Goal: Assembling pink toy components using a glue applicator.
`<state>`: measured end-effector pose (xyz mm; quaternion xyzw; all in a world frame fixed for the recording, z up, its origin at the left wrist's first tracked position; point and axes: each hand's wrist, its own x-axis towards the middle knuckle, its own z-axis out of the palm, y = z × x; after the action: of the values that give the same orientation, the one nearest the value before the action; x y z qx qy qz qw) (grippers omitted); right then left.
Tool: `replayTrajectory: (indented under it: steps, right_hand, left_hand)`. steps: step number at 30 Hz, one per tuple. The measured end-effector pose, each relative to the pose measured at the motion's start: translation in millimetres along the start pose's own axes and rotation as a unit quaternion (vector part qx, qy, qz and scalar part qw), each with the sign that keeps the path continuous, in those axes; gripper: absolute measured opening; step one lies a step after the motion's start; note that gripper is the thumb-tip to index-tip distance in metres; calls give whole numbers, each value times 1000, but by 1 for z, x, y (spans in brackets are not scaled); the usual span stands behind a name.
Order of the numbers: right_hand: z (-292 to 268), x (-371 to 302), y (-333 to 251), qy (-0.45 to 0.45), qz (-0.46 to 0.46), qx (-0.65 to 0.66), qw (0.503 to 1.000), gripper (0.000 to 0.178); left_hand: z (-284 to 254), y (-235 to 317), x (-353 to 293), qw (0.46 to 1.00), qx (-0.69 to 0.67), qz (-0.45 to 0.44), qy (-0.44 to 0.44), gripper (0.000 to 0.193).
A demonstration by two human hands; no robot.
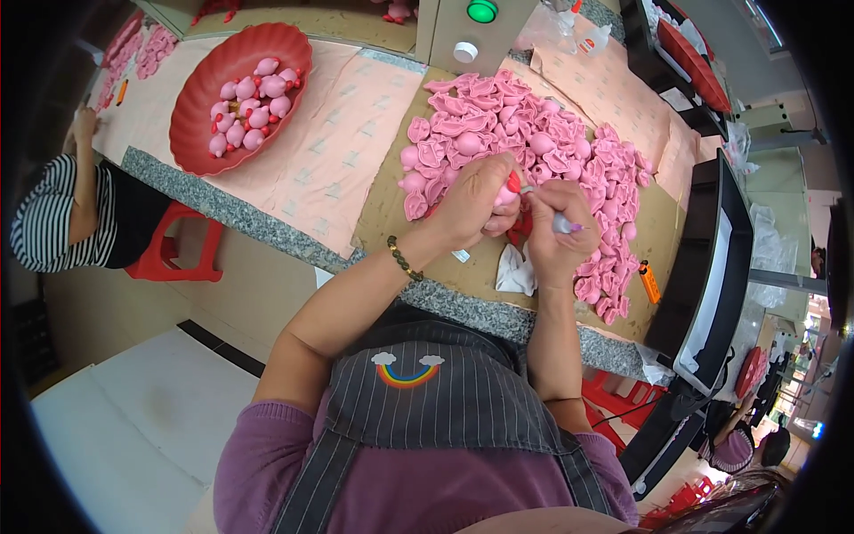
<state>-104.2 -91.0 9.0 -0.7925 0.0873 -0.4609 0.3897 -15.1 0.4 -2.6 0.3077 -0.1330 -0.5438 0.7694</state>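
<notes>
One pink-and-red piece (506, 195) clasped within left grip (474, 201); right grip (557, 245) holds white tube (561, 222) beside it.

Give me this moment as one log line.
Left hand: pink-red piece | Right hand: slim purple-ended tool | Ahead: pink heap | Left: red bowl

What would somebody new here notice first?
Probably the big heap of moulded pink pieces just beyond the bare left hand and bare right hand. Next, maybe, the wide red scalloped bowl at upper left, holding round pink and red figures. The round green button at top centre stands out too.
</notes>
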Motion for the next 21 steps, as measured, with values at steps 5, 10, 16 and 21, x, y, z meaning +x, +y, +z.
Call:
replayTrajectory:
  steps: [5,10,16,21]
  right_hand:
    - [4,3,-13,14,4,23,1000,10]
    - [13,0,-12,-25,-69,-15,997,10]
    - [-2,0,9,8,28,-29,999,9]
    - [9,-1,-13,1,-16,37,999,10]
  left_hand:
    - [-1,-5,5,998,-7,56,10,33]
    - [-11,-16,11,977,146,153,36,31]
    - [-7,-3,2,999,-4,49,-19,28]
    - [0,-3,4,998,-21,55,35,27]
